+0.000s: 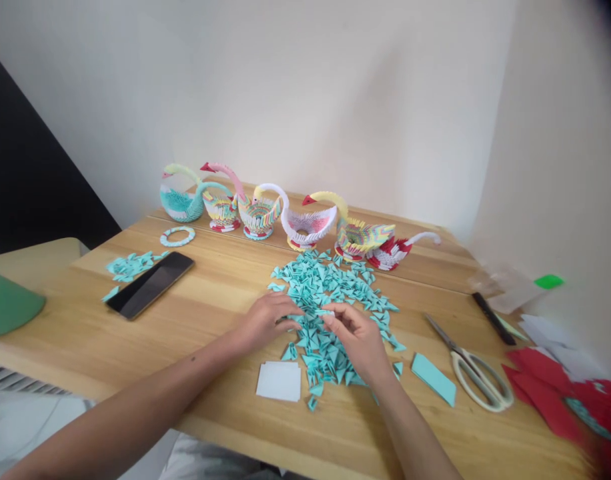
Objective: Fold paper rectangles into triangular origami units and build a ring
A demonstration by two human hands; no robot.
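Between the thumb and fingers of our right hand (358,333) we grasp a small, folded teal paper piece (326,313), just above the loose pile of teal paper triangles (318,280) in the middle of the wooden desk (220,280). Our left hand (263,323) is parted at the near left part of the pile, thumb and fingers apart; we can make out no piece in it. We judge the piece almost weightless, crisp along its folds yet easily crushed, so a light fingertip pinch on the folded layers suits it better than a squeeze, and its points would bend first. It should not be slippery, though it could spring open if held by one loose flap. Close to the near edge of the pile we have a stack of square white paper (279,381); to its right lie teal paper strips (434,379) and cream-handled metal scissors (478,380), with red paper pieces (545,393) beyond. On our left are a black phone (153,283), a smaller scatter of teal pieces (130,265) and a pale multicoloured ring (177,245). Behind the pile stands a row of colourful swan-shaped paper figures (308,227).
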